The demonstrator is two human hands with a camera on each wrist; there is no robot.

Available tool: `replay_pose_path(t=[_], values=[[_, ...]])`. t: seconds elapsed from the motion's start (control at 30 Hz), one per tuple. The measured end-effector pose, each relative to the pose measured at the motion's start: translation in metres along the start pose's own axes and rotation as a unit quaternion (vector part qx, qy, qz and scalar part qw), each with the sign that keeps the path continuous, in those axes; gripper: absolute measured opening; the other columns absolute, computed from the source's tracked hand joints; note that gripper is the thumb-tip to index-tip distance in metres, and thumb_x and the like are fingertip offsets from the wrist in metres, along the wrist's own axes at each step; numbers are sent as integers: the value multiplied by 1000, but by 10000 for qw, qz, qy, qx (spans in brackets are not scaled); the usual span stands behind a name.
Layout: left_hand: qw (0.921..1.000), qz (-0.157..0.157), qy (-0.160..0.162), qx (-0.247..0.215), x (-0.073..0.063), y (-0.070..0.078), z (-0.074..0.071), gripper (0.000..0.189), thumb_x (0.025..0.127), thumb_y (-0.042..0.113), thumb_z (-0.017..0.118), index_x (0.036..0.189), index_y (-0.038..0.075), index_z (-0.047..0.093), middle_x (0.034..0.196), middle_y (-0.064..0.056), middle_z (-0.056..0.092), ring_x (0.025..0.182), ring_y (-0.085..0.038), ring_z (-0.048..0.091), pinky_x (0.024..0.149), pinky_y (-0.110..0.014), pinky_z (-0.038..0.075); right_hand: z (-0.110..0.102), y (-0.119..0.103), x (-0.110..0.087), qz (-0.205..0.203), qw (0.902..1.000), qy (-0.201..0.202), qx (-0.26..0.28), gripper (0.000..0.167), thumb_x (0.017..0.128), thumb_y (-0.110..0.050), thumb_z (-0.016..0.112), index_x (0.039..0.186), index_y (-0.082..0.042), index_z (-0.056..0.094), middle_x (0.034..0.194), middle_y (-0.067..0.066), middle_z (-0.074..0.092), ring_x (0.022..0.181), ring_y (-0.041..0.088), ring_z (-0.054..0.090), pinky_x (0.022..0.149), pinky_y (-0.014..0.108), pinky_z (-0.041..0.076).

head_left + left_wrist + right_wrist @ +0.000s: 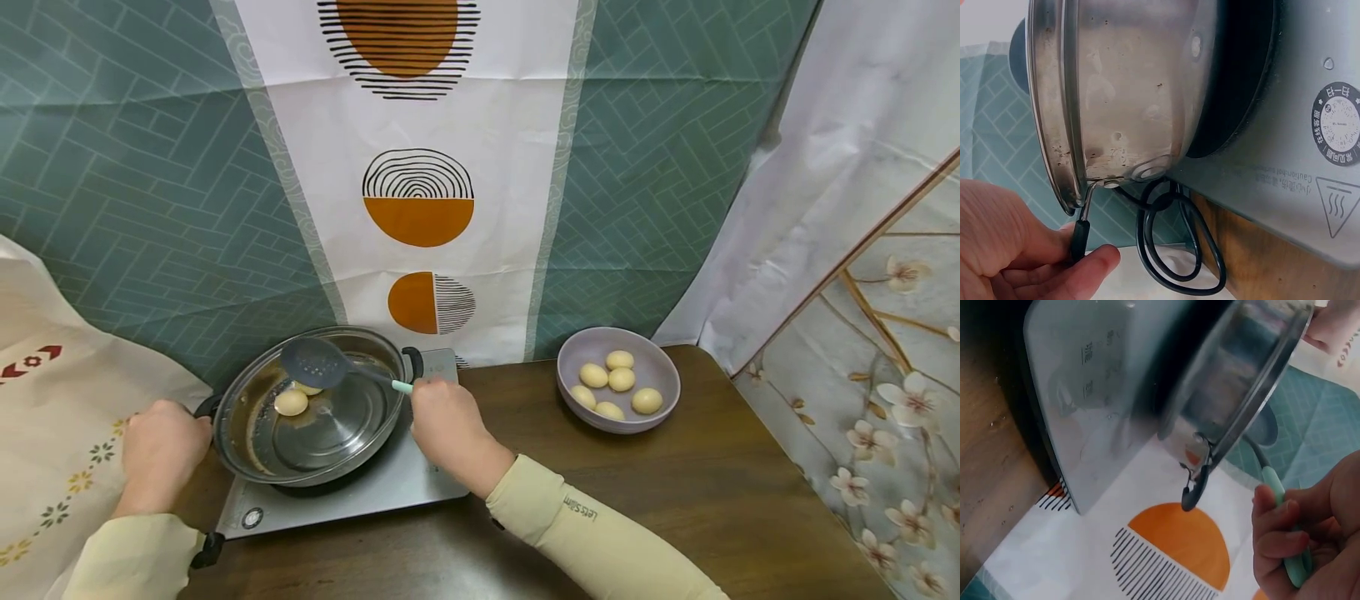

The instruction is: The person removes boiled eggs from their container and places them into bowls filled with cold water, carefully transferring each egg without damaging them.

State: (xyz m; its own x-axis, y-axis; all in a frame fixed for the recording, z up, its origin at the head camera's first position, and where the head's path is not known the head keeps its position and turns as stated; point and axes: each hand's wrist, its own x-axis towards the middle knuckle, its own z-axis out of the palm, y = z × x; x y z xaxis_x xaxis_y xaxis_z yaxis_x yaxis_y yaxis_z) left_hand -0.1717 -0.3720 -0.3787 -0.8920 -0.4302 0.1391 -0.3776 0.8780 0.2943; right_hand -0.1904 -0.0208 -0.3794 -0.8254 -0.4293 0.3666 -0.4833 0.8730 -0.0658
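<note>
A wide steel pot (330,433) sits on a silver cooktop (360,504), with pale peeled eggs (291,402) on its left side inside. My left hand (163,450) pinches the pot's black side handle (1080,239) between thumb and fingers. The right hand (450,421) grips the mint-green handle (1277,487) of a slotted skimmer. Its dark perforated head (313,362) is over the pot near the far rim and partly covers an egg in the head view. The pot's other black handle (1192,492) is free, close to my right hand.
A mauve bowl (660,375) with several pale eggs stands on the wooden table (547,475) to the right. A black looped cord (1210,275) hangs beside the cooktop. A patterned cloth (420,117) forms the back wall, and a cream cloth (67,400) drapes at left.
</note>
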Motion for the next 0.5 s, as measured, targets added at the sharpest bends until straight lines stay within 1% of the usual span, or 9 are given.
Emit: replay_pose_path(t=[0.13, 0.23, 0.33, 0.4, 0.5], values=[[10000, 15, 19, 46, 0, 1, -1, 36, 82, 18, 56, 64, -13, 61, 71, -37, 57, 72, -57, 50, 56, -51, 36, 6, -8, 1, 70, 9995, 193, -245, 16, 75, -21, 69, 83, -10, 61, 66, 0, 53, 53, 12, 53, 43, 24, 41], [10000, 3, 0, 68, 1, 1, -1, 36, 83, 18, 56, 65, -13, 61, 72, -37, 57, 72, -56, 50, 56, -50, 36, 10, -14, 1, 20, 9982, 326, -496, 17, 76, -24, 69, 83, -10, 62, 66, -1, 53, 52, 11, 52, 42, 24, 41], [10000, -22, -11, 64, 1, 1, 0, 36, 82, 19, 56, 66, -13, 61, 73, -38, 57, 71, -56, 51, 54, -50, 36, 14, -20, 1, -89, 9958, 498, -761, 18, 77, -26, 69, 83, -11, 61, 66, -1, 53, 52, 10, 52, 42, 24, 41], [10000, -53, -32, 60, 2, 1, 0, 36, 82, 19, 56, 67, -14, 61, 74, -38, 57, 72, -56, 51, 55, -50, 36, 15, -24, 0, -183, 9937, 633, -902, 18, 76, -26, 68, 83, -11, 61, 65, -2, 53, 52, 9, 51, 41, 23, 40], [10000, -30, 26, 63, 1, 1, 1, 37, 82, 19, 57, 68, -15, 61, 76, -40, 57, 73, -57, 50, 55, -51, 36, 16, -30, -3, -326, 9906, 802, -1063, 15, 77, -25, 67, 81, -12, 61, 63, -3, 52, 52, 7, 49, 39, 23, 37]])
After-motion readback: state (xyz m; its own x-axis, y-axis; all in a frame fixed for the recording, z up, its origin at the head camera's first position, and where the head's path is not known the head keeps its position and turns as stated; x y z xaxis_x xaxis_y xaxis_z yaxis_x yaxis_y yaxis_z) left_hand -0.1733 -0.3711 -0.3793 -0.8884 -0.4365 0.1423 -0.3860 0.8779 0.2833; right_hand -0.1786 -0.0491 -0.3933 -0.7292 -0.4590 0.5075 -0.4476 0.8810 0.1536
